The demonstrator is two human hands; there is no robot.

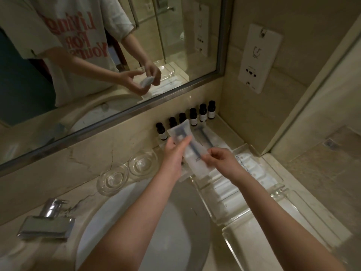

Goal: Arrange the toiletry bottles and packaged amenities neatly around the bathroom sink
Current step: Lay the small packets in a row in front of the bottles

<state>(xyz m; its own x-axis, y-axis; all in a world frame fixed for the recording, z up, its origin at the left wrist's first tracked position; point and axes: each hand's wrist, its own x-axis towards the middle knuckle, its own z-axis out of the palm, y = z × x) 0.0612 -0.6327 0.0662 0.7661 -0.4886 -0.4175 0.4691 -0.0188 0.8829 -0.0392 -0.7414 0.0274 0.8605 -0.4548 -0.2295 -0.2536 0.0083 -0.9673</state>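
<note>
Left hand (174, 148) and right hand (221, 160) both pinch the sachet (195, 160), one per side. Looks light, floppy, with slick film. Best held by the edges.

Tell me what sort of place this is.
Probably a hotel bathroom: a sink with a chrome tap, a wall mirror above, and a row of small matching toiletry bottles.
</note>
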